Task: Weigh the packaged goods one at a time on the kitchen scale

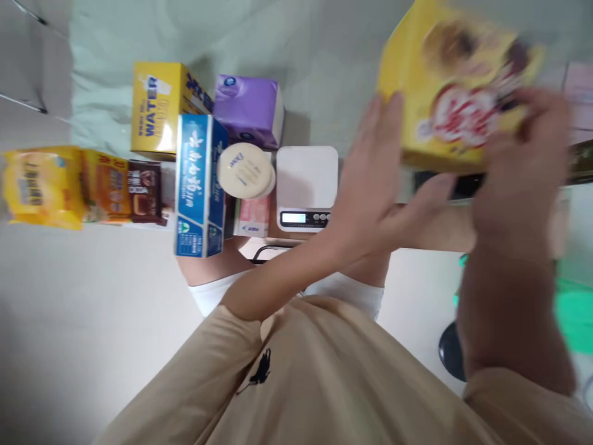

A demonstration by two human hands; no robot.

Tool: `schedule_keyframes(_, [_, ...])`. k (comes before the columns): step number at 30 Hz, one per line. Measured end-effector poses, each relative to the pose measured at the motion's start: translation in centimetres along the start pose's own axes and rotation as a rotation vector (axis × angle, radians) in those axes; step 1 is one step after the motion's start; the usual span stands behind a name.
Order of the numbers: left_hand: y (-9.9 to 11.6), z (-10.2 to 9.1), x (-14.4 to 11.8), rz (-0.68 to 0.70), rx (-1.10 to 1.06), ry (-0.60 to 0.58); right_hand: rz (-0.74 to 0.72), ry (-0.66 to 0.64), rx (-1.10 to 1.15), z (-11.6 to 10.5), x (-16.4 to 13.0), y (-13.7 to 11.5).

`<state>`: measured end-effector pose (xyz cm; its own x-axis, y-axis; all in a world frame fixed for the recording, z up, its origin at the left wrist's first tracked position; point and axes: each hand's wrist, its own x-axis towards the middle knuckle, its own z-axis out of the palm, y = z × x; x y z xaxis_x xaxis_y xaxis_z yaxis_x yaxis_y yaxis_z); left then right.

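Worktop (324, 74) under pale green cloth. Yellow box (456, 86) held up at right, above the worktop, blurred: left hand (375, 179) flat against its left edge, right hand (523, 167) gripping its right side. White scale (307, 185) just left of left hand. Blue carton (200, 185), purple pack (250, 110), round tub (245, 170) left of scale.

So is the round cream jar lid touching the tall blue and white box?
Touching. In the head view the round cream jar lid meets the right side of the tall blue and white box, with no gap showing between them.
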<state>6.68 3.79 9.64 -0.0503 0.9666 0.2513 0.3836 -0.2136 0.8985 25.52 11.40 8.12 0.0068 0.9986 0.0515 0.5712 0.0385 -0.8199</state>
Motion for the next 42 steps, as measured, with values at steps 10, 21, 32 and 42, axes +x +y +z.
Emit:
schedule_keyframes(10, [-10.3, -4.5, -10.4, -0.168, 0.203, 0.03, -0.148, 0.008, 0.024, 12.8, -8.2, 1.5])
schedule_keyframes(21, [-12.0, -3.6, -11.9, -0.291, 0.164, 0.091, -0.163, 0.064, 0.122, 14.2, -9.2, 2.7])
schedule_keyframes(32, [-11.4, -3.6, -16.1, -0.237, 0.269, 0.097, -0.142, 0.11, 0.228, 14.2, -10.3, 3.8])
schedule_keyframes(42, [-12.6, -6.8, -19.1, 0.186, 0.238, -0.014, 0.195, 0.344, 0.648, 14.2, -9.2, 7.8])
